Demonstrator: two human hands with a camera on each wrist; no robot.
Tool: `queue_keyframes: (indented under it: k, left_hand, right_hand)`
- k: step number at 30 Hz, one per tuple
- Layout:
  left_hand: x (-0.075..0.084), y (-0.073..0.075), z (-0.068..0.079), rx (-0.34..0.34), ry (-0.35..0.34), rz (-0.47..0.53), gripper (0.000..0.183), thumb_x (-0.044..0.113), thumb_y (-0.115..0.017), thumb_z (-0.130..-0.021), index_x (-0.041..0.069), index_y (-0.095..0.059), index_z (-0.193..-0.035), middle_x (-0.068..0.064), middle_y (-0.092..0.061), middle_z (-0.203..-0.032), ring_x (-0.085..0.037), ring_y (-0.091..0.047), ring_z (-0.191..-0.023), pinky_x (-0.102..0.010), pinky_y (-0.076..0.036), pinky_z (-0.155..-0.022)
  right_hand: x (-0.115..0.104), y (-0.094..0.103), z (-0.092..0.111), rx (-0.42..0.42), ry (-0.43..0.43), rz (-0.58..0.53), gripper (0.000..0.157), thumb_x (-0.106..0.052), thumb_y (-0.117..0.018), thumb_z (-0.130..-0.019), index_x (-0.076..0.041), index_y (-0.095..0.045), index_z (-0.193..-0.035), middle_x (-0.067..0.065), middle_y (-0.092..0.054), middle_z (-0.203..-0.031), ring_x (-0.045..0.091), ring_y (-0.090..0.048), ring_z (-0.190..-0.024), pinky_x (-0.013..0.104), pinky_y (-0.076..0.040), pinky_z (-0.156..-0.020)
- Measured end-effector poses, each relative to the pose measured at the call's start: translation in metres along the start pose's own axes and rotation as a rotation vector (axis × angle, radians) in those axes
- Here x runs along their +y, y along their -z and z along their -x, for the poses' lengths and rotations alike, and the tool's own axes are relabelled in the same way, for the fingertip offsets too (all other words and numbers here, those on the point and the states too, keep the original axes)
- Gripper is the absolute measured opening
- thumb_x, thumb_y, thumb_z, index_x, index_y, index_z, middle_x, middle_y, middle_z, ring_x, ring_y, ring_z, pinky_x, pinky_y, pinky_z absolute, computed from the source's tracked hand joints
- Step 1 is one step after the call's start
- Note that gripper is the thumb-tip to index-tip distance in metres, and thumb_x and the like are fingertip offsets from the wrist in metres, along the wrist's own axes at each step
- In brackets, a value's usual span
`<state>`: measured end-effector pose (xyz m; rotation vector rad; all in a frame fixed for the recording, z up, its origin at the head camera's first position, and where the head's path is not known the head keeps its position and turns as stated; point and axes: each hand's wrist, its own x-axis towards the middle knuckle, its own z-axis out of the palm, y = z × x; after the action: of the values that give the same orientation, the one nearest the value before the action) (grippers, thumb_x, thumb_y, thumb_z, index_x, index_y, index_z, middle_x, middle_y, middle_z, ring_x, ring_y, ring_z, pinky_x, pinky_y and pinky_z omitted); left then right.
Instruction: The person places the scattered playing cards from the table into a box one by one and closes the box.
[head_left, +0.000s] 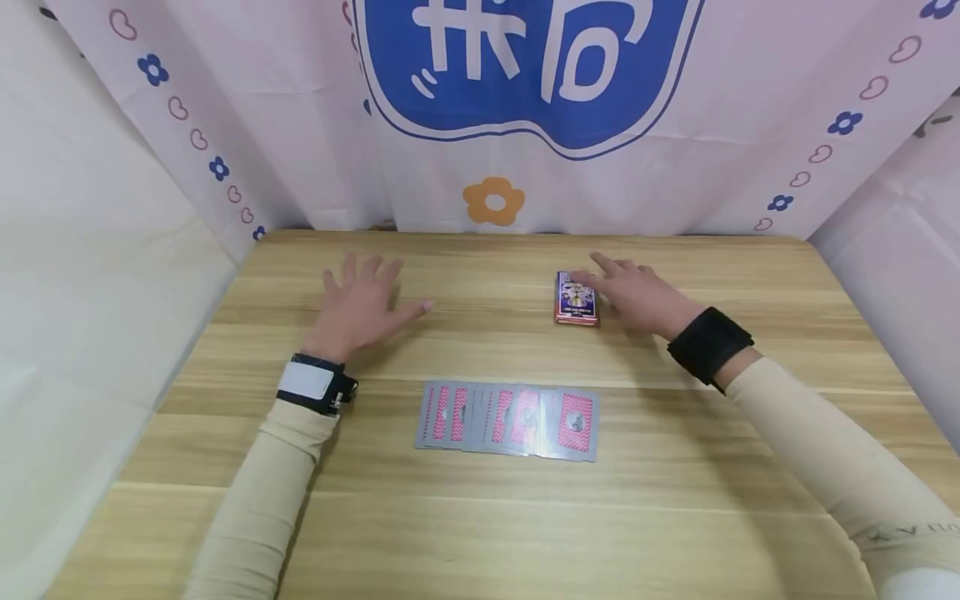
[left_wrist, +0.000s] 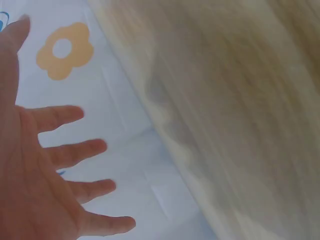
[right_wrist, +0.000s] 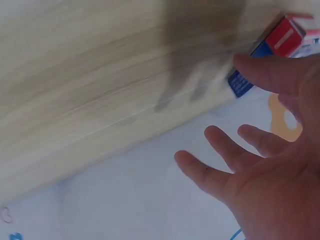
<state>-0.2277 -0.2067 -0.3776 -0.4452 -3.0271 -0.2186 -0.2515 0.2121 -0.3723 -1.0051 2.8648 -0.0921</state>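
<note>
Evidently rested with left hand [head_left: 356, 312] splayed left of the card box [head_left: 576, 308] on the counter [head_left: 480, 525], right hand [head_left: 637, 296] well apart, uncurled over the box's right side, possibly touching; probably needed gentle edge grip, clear of cards [head_left: 517, 421] nearer than box.

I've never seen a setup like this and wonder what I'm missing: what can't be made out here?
Cards, head view: faces hidden, as they lie backs up; overlap obscures their number.
Box, right wrist view: partly covered by the right hand and cut off at the right edge.
Table, left wrist view: grain blurred.
Emblem, head view: top cut off by the upper edge.
</note>
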Motion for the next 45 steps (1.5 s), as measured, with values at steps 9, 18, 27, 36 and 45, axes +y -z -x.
queue_keyframes:
  k: [9, 18, 27, 36, 45]
  left_hand:
    - [0.02, 0.006, 0.005, -0.003, -0.103, -0.012, 0.081, 0.07, -0.048, -0.083, 0.008, -0.047, -0.134, -0.023, -0.047, -0.133, -0.047, -0.029, -0.125, -0.078, -0.017, -0.091]
    - [0.048, 0.002, 0.004, 0.013, -0.195, -0.016, 0.07, 0.062, -0.053, -0.085, 0.008, -0.053, -0.129, -0.02, -0.052, -0.128, -0.046, -0.034, -0.122, -0.074, -0.024, -0.092]
    - [0.096, 0.008, 0.009, 0.126, -0.23, 0.041, 0.066, 0.064, -0.05, -0.086, 0.008, -0.061, -0.12, -0.016, -0.064, -0.113, -0.034, -0.053, -0.106, -0.06, -0.041, -0.089]
    - [0.148, 0.011, 0.007, -0.008, -0.155, 0.581, 0.043, 0.052, -0.056, -0.09, 0.014, -0.066, -0.109, 0.0, -0.068, -0.095, -0.012, -0.059, -0.083, -0.032, -0.052, -0.068]
    - [0.167, 0.02, 0.009, -0.061, -0.069, 0.912, 0.034, 0.055, -0.062, -0.084, 0.022, -0.067, -0.089, -0.003, -0.068, -0.085, -0.014, -0.06, -0.072, -0.035, -0.051, -0.062]
  right_hand:
    - [-0.008, 0.004, -0.011, -0.095, 0.135, 0.091, 0.09, 0.003, -0.073, -0.077, -0.029, -0.028, -0.147, 0.016, -0.01, -0.155, 0.047, -0.021, -0.129, 0.07, -0.024, -0.097]
    - [-0.005, 0.012, -0.014, -0.244, 0.038, -0.155, 0.068, -0.02, -0.082, -0.068, -0.025, -0.052, -0.129, 0.015, -0.028, -0.15, 0.045, -0.009, -0.133, 0.068, -0.019, -0.1]
    - [-0.006, 0.0, 0.006, -0.075, 0.03, -0.276, 0.071, -0.038, -0.08, -0.072, 0.002, -0.051, -0.123, 0.014, -0.057, -0.112, 0.025, -0.052, -0.096, 0.046, -0.044, -0.086]
    - [-0.053, 0.027, 0.028, 0.151, 0.049, -0.261, 0.069, -0.049, -0.075, -0.074, -0.002, -0.055, -0.12, 0.01, -0.059, -0.104, 0.019, -0.052, -0.082, 0.037, -0.049, -0.07]
    - [-0.088, 0.047, 0.039, 0.354, 0.123, -0.227, 0.069, -0.063, -0.069, -0.071, -0.008, -0.062, -0.111, 0.003, -0.06, -0.096, 0.012, -0.052, -0.074, 0.029, -0.05, -0.058]
